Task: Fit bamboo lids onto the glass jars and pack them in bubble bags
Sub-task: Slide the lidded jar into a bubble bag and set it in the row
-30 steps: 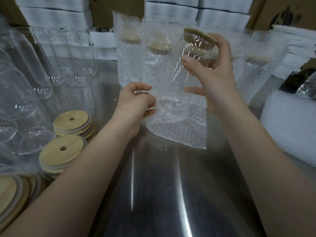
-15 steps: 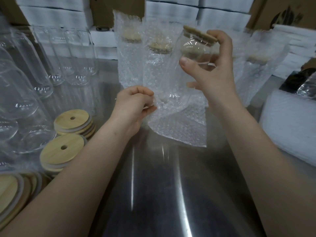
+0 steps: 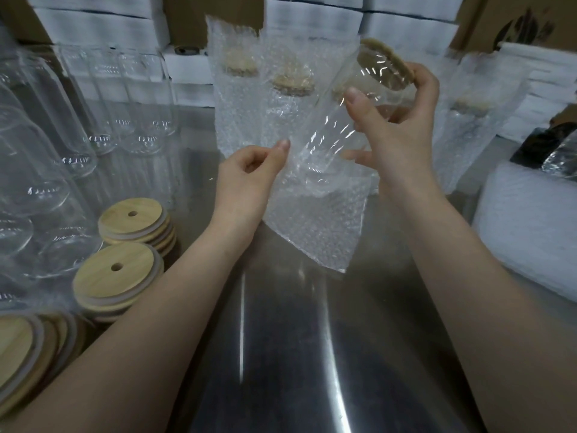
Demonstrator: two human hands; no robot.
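Right grip (image 3: 402,120) is clasped round the upper part of the glass jar (image 3: 340,120), with the thumb across the near side and the fingers round the far side just under the bamboo lid (image 3: 385,62), which sits on the jar's mouth. I see the jar held in the air over the middle of the table (image 3: 281,354), tilted, with the lid end up and to the right and the base down and to the left. The base is inside the mouth of the bubble bag (image 3: 315,220). Left grip (image 3: 246,179) pinches the bag's open edge between thumb and forefinger, the other fingers curled in. The bag hangs slanted below the jar; I cannot tell whether its lower corner touches the table.

Behind the jar, toward the far edge, packed jars (image 3: 237,98) stand upright in their own bubble bags, and more of them stand toward the far right corner. Along the left edge I see rows of empty jars (image 3: 103,98) without lids. Nearer me on that side are stacks of lids (image 3: 118,276), each lid with a small hole, running down to the near left corner. At the right edge lies a white pile of bubble wrap (image 3: 530,220). White boxes (image 3: 312,17) are stacked beyond the far edge.
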